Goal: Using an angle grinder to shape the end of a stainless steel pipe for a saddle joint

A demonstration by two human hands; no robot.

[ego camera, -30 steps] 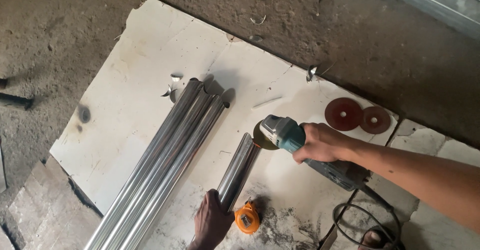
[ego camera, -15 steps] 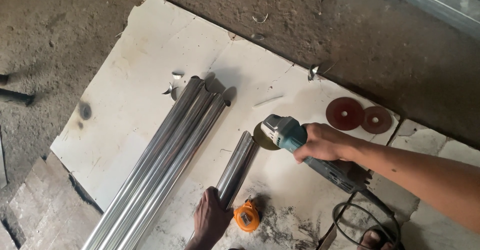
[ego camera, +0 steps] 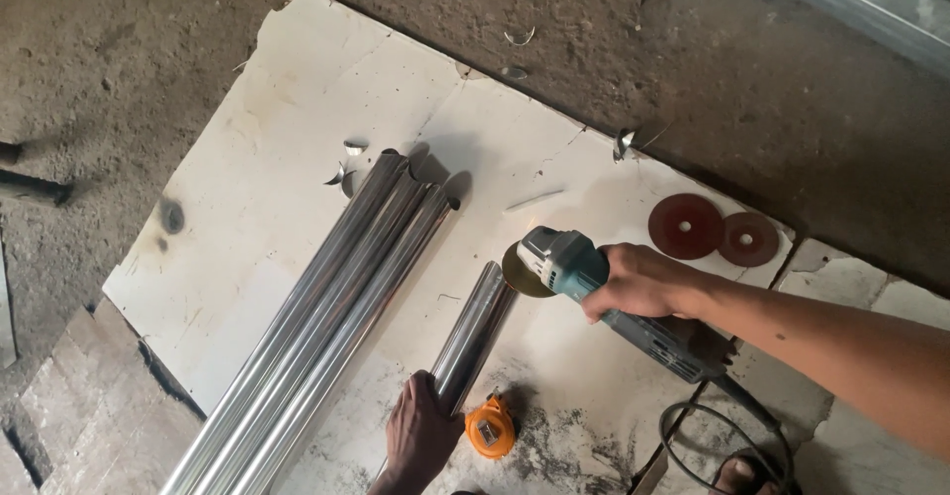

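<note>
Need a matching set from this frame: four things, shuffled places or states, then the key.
1. angle grinder
2. short steel tube
3. orange tape measure
4. two red discs

A. lying flat near the board's far right edge
B. pinned by the left hand
C. gripped in the right hand
D. beside the left hand, on the board

Pairs: 1-C, 2-B, 3-D, 4-A

Steel pipes (ego camera: 327, 327) mirror-glossy, smooth; board (ego camera: 267, 158) matt, scuffed; floor (ego camera: 148, 40) rough concrete.

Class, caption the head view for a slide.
Right hand holds grinder at short pipe; left hand steadies it.
</note>
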